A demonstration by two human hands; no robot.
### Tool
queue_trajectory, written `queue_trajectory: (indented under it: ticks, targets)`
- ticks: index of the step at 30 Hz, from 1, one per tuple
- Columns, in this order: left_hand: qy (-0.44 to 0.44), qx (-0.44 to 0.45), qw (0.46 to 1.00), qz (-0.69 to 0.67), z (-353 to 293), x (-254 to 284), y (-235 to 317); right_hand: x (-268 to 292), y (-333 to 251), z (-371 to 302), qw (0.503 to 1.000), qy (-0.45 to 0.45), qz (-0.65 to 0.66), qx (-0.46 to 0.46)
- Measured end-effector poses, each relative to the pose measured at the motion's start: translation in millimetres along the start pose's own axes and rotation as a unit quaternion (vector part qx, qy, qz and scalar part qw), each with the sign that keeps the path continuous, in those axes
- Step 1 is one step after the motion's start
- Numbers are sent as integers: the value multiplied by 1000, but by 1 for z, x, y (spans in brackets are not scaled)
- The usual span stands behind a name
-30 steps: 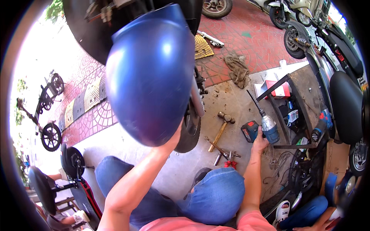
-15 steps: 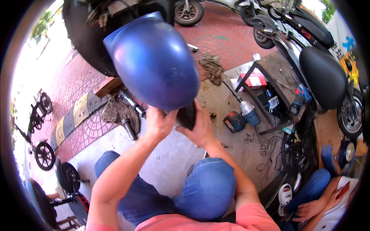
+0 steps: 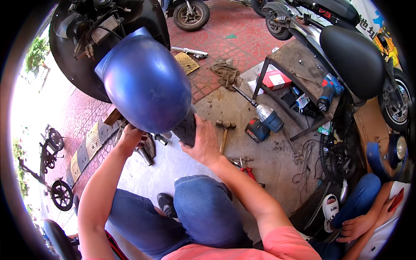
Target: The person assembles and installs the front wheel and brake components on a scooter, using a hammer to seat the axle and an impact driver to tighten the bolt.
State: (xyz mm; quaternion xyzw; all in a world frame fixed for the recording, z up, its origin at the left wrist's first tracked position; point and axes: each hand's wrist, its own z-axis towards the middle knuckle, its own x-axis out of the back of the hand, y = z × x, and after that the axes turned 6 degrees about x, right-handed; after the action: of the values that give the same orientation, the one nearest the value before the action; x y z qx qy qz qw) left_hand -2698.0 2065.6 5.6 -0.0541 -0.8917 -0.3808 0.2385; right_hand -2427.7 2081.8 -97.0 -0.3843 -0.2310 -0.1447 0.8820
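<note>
A glossy blue front fender [image 3: 147, 82] sits over a black tyre [image 3: 187, 129], which shows below the fender's lower right side. My right hand [image 3: 203, 142] is closed against the tyre's outer side, thumb at its lower end. At the fender's lower left edge is my left hand [image 3: 131, 138], its fingers curled in underneath; what they grip is mostly hidden. Between the hands a metal tube end [image 3: 161, 139] pokes out under the fender. A dark rag with a metal tube on it lies just beyond my left hand.
On the ground to the right lie a hammer [image 3: 224, 132], red-handled pliers [image 3: 249, 172], a cordless impact wrench [image 3: 268, 118] and a brown rag [image 3: 226, 73]. A low metal-framed bench [image 3: 289, 60] carries a blue drill [image 3: 330, 92]. Another person [image 3: 368, 221] sits at the lower right.
My left hand has left its place beside my right hand and moved left along the fender's lower edge. My right hand stays on the tyre. The view has shifted, bringing the hammer and pliers into sight.
</note>
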Motion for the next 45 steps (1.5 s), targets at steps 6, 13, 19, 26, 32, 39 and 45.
queue_trajectory:
  ticks: [6, 13, 19, 26, 32, 39, 45]
  targets:
    - [-89, -45, 990, -103, -5, -14, 37, 11, 4, 2, 1000, 2, -3, 10]
    - [-132, -86, 904, -397, 46, -55, 43, 13, 13, -35, 997, -50, -6, -63]
    - [-108, -96, 860, -489, 79, -67, 38, -8, 25, -60, 992, -23, -2, -128]
    - [6, -42, 864, -501, 79, -35, 40, 14, -20, 13, 979, -96, -110, -143]
    - [-29, -52, 906, -419, 85, -35, 33, 23, -57, 109, 979, -148, -138, -7]
    - [-43, -41, 902, -429, 99, -38, 24, -1, -31, 74, 984, -58, -166, 38]
    - [-31, -12, 897, -440, 100, -37, 30, 1, 46, -172, 871, -386, -256, -162]
